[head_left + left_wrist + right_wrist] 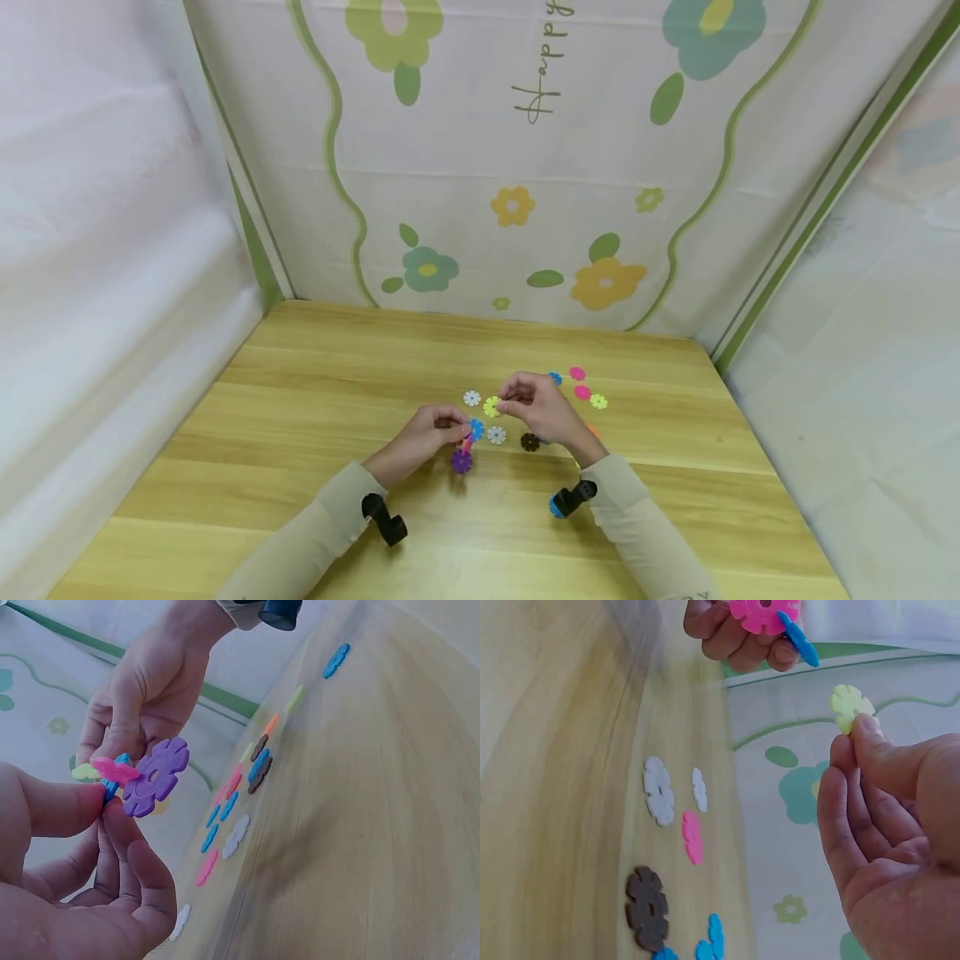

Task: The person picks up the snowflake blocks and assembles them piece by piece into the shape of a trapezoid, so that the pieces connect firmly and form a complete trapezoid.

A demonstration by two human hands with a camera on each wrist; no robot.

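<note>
My left hand [422, 438] pinches a small joined piece of notched plastic snowflake discs between thumb and fingers. In it a blue disc [477, 430], a pink disc [112, 769] and a purple disc [159, 777] are slotted together at angles. My right hand [546, 410] pinches a yellow-green snowflake disc [849, 703] by its edge, thumb on one side. Both hands are raised above the wooden table, and the yellow-green disc is a short gap from the blue disc.
Loose discs lie on the table [262, 467]: a white disc [497, 435], another white disc [472, 398], a brown disc [530, 442], and pink discs [577, 373] farther back. One blue disc [556, 507] lies below the right wrist. Patterned cloth walls [450, 167] surround the table.
</note>
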